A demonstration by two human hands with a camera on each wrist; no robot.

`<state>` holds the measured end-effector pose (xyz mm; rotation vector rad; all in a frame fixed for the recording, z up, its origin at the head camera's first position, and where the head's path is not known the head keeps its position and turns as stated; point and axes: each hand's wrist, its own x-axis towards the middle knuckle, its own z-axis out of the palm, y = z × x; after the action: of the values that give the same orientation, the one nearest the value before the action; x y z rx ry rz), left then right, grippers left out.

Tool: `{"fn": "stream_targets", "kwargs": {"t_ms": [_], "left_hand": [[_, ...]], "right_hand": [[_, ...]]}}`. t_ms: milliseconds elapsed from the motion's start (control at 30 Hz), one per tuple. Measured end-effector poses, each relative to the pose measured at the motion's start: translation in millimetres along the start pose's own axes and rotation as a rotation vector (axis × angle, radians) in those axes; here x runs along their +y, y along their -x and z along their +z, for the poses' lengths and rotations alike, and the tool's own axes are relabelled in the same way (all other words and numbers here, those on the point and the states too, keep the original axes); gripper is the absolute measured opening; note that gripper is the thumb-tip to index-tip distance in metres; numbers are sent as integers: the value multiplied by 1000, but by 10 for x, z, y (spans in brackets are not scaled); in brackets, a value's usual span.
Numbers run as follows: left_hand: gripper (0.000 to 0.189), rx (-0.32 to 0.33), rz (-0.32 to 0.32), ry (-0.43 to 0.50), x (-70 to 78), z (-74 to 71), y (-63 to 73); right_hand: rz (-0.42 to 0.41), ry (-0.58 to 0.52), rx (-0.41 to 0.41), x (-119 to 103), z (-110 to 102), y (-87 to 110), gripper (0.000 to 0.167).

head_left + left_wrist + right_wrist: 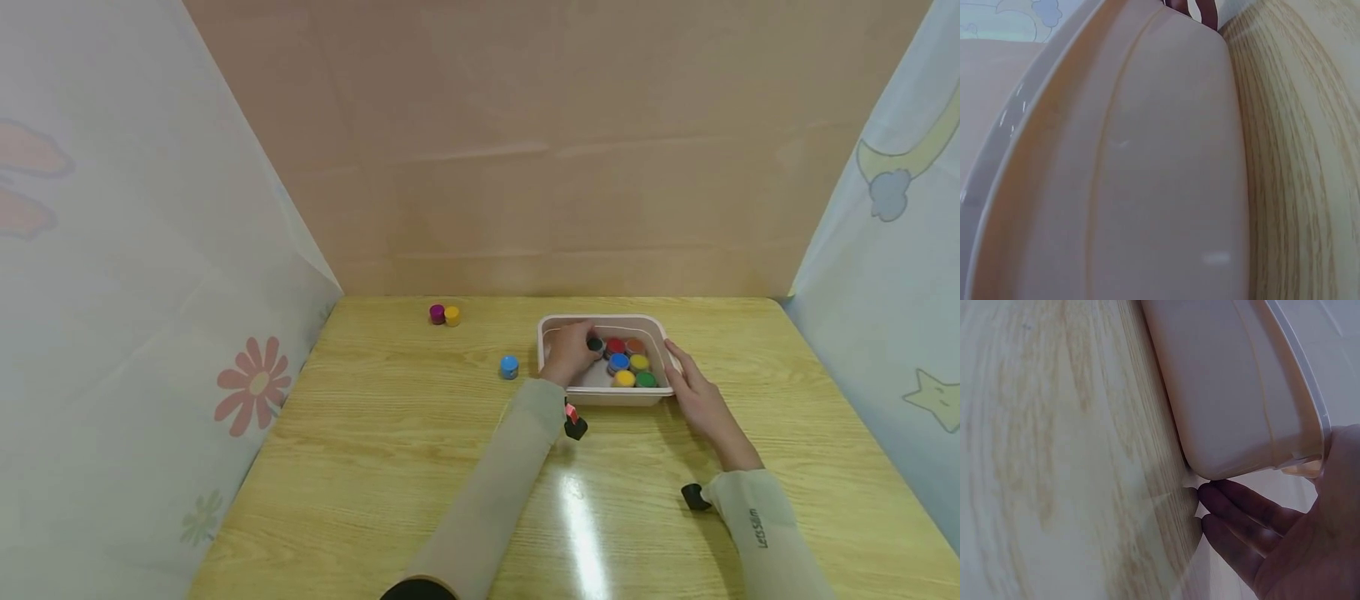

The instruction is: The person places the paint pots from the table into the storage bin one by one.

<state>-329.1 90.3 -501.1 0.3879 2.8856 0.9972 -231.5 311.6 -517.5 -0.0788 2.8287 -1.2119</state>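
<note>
My left hand [572,353] reaches over the near rim into the white plastic tray [615,398] and pinches a small dark-lidded paint jar [595,344]. Beside it in the tray's right half stand several little jars, among them a red one [615,347], a blue one [618,362] and a green one [646,380]. My right hand [696,398] holds the tray by its right end. In the right wrist view the fingers [1235,519] lie against the outside near the bottom corner, and the thumb is mostly hidden at the rim. The left wrist view shows mainly the tray's outer wall [1166,150].
Left of the tray, a light blue jar [509,367] stands on the wooden table [390,450]. Farther back, a purple jar [437,314] and a yellow-orange jar [452,316] stand side by side. A brown wall covering [555,167] rises behind the table, with printed sheets at both sides.
</note>
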Motion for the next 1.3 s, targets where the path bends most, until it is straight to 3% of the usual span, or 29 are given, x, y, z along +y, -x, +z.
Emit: {"fn": "stream_targets", "kwargs": {"t_ms": [200,467,800,1033,1300], "left_hand": [[26,-18,14,-62,-6,26,-20],[30,-12,0,-43,-2,13,-4],[29,-1,25,-83,31,-71,27],[29,1,40,-9,-23,-162,37],[33,-13,196,149,-32,-457,103]], "right_hand": [[-1,-2,-1,-1,-6,4,63],[-4,-9,-4,-14,-8,5,64],[-1,9,-2,-3,-1,-6,63],[4,7,-2,-8,2,-11,63],[8,3,4,5,-6,-7,63]]}}
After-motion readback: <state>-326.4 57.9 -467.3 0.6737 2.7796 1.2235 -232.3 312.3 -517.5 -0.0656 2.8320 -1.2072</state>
